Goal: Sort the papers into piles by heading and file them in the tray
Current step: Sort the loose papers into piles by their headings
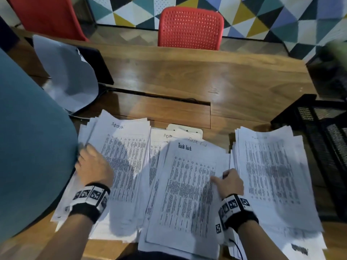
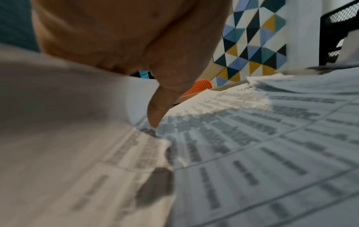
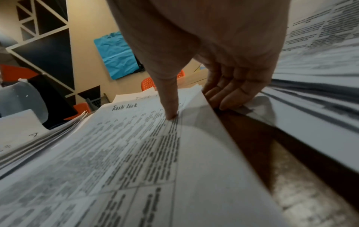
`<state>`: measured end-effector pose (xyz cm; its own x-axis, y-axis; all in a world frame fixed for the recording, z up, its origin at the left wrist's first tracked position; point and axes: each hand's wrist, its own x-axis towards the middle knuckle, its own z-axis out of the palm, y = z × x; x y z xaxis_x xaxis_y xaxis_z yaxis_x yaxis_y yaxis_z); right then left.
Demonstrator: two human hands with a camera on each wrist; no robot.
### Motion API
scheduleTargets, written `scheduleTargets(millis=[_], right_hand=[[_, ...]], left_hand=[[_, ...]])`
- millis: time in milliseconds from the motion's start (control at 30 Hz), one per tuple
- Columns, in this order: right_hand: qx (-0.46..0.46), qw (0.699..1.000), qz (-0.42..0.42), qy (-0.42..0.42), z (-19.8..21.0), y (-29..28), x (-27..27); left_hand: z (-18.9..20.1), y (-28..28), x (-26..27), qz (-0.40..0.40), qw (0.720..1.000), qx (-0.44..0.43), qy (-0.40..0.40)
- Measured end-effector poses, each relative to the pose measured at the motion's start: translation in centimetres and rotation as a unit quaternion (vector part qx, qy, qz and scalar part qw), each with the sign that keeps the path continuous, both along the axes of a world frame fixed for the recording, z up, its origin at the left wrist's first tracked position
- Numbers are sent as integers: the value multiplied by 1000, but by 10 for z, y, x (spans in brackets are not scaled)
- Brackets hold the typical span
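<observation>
Three loose piles of printed sheets lie on the wooden table. The left pile is headed "Admit". My left hand grips its left edge; the thumb presses on the print beside a lifted sheet that hides the fingers. The middle pile is headed "Task List". My right hand pinches its right edge, thumb on top and fingers curled beneath. A third pile lies to the right. The black mesh tray stands at the far right.
A red chair stands behind the table. A large teal rounded shape fills the left edge. A pale sheet drapes over a dark panel at the back left. A white clip-like item peeks out behind the middle pile.
</observation>
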<state>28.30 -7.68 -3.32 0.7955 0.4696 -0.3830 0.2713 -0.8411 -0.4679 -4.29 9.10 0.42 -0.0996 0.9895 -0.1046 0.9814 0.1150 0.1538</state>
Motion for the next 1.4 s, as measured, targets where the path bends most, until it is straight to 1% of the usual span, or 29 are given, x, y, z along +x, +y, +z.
scheduleTargets(millis=[33,67,133,200,267,333,433,500,533,600,633,700,800,900,1000,1067,1133,1233,1300,1400], right_hand=[[18,1000,-6,-17,1,-1,0],[37,999,-10,-37,3,-3,0],[77,995,-14,-58,6,-7,0],[111,992,-4,-52,9,-14,1],[151,988,2,-38,12,-23,1],[200,979,5,-29,15,-31,-1],[257,966,0,24,18,-35,-5],[237,970,6,52,15,-33,-6],[211,976,15,48,13,-31,-6],[179,983,34,11,12,-27,-6],[183,983,33,-4,12,-25,-6],[210,977,25,-1,14,-25,-6],[267,962,24,57,23,-32,-13],[291,950,17,110,26,-42,-15],[306,943,0,129,28,-50,-17],[320,936,-31,146,32,-53,-19],[339,929,-43,145,35,-55,-16],[324,939,-8,119,32,-55,-7],[331,935,-1,126,29,-54,0],[335,928,16,159,28,-48,13]], left_hand=[[-1,-4,10,-17,999,35,-30],[1,-10,22,-46,996,46,-65],[0,-22,51,-124,978,40,-162],[0,-32,80,-167,952,-16,-257],[-5,-33,103,-174,933,-74,-305],[-10,-25,123,-171,927,-109,-317],[-15,-9,143,-162,927,-165,-296],[-20,-2,147,-156,925,-191,-290],[-23,0,147,-158,924,-192,-289],[-28,1,144,-162,926,-193,-281],[-31,1,142,-159,926,-195,-281],[-36,1,137,-143,922,-202,-297],[-37,1,131,-144,923,-198,-296],[-39,3,131,-158,927,-190,-282],[-38,3,137,-201,941,-136,-235],[-34,3,145,-231,941,-96,-228],[-30,6,156,-260,930,-77,-247],[-32,9,167,-283,917,-81,-271],[-30,9,171,-273,904,-103,-312],[-24,13,178,-240,883,-142,-377]])
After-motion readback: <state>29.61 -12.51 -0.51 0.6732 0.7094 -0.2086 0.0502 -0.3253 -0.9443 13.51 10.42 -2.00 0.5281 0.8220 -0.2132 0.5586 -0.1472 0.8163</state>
